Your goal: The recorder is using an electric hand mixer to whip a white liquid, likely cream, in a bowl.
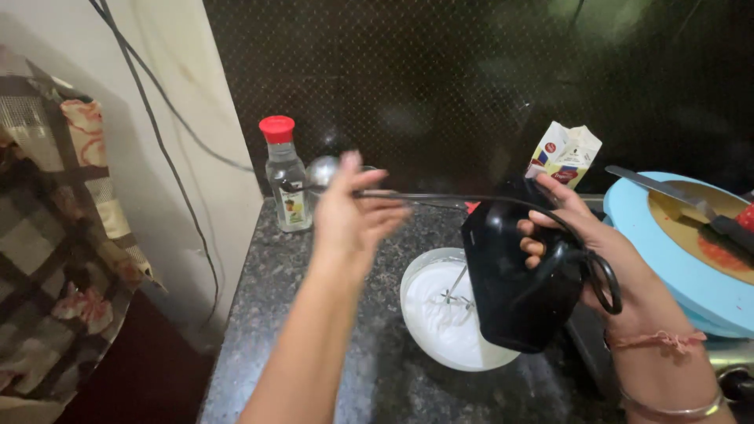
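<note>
Gripping the black hand mixer [514, 275] by its handle in my right hand [585, 235], beaters down in the white bowl [448, 310], I judge it top-heavy, smooth plastic, while my left hand [353, 212] hovers open and empty beyond the bowl, holding nothing.

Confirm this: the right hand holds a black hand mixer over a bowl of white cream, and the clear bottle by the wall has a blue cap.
Not quite. In the head view the bottle has a red cap, not blue. The rest stands: the right hand holds the black hand mixer over the bowl of white cream.
</note>
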